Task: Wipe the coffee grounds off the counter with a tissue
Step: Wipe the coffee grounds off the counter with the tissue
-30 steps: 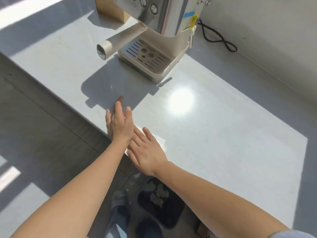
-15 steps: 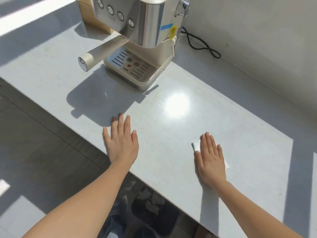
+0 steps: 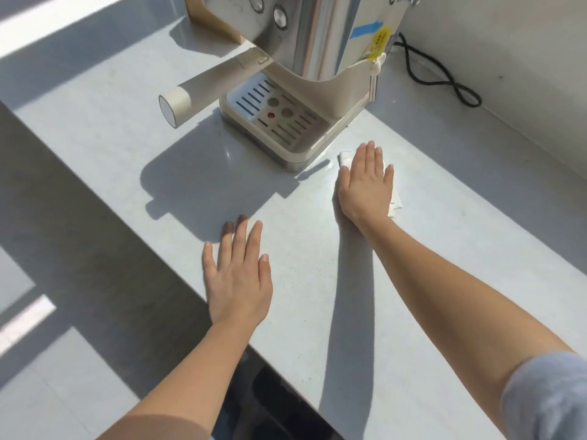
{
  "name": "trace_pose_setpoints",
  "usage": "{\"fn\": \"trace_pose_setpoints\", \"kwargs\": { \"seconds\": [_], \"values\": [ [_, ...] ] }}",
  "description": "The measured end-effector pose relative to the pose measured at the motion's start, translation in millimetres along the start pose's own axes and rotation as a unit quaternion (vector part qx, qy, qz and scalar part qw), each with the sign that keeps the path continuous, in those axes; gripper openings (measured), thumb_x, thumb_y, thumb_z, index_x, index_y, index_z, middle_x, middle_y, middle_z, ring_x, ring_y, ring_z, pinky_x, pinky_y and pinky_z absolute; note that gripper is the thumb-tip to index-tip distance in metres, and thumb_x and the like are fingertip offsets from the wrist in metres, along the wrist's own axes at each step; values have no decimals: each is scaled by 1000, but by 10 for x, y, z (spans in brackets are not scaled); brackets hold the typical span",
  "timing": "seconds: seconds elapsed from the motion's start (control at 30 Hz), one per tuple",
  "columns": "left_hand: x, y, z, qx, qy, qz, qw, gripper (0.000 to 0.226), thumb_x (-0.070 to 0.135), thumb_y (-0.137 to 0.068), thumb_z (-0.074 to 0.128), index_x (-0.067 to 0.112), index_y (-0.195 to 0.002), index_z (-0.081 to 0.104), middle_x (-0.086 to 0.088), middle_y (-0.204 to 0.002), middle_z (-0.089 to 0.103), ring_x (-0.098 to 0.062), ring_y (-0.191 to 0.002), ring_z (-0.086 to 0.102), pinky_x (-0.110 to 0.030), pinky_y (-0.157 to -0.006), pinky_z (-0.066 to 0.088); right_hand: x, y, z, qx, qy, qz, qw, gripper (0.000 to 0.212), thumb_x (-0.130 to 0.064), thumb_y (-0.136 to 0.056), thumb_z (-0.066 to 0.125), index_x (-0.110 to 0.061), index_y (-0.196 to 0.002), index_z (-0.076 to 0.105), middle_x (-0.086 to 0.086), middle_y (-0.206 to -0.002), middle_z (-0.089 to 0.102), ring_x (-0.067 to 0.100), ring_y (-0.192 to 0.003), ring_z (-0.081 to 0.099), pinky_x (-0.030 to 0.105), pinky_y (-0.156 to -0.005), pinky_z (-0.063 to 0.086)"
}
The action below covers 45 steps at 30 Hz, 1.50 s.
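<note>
Our right hand point(image 3: 365, 185) presses the white folded tissue point(image 3: 345, 158) flat on the pale grey counter point(image 3: 444, 265) (left hand point(image 3: 238, 281) rests released near the front edge). We see hardly any grounds, so the wiping seems nearly done.

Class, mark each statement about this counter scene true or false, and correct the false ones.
1. The right hand presses flat on the tissue. True.
2. The left hand grips a cup. False: it rests flat on the counter, holding nothing.
3. The tissue lies beside the coffee machine. True.
4. The cable lies at the counter's front edge. False: it lies behind the machine, by the wall.
</note>
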<state>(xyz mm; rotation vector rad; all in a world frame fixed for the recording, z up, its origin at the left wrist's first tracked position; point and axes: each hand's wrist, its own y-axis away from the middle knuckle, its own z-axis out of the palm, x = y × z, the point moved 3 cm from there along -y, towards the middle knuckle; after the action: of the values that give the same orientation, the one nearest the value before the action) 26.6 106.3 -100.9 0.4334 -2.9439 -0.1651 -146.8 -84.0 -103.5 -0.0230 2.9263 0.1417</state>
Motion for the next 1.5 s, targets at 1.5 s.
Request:
{"fn": "trace_pose_setpoints", "kwargs": {
  "seconds": [1.5],
  "values": [
    [204, -202, -184, 38, 127, -28, 991, 40, 23, -93, 44, 17, -132, 40, -18, -138, 41, -41, -124, 36, -56, -101, 25, 651, 2911, 105, -18, -36, 21, 999, 59, -41, -101, 18, -24, -154, -3, -6, -161, -11, 10, -148, -13, 38, -117, -6]
  ]
}}
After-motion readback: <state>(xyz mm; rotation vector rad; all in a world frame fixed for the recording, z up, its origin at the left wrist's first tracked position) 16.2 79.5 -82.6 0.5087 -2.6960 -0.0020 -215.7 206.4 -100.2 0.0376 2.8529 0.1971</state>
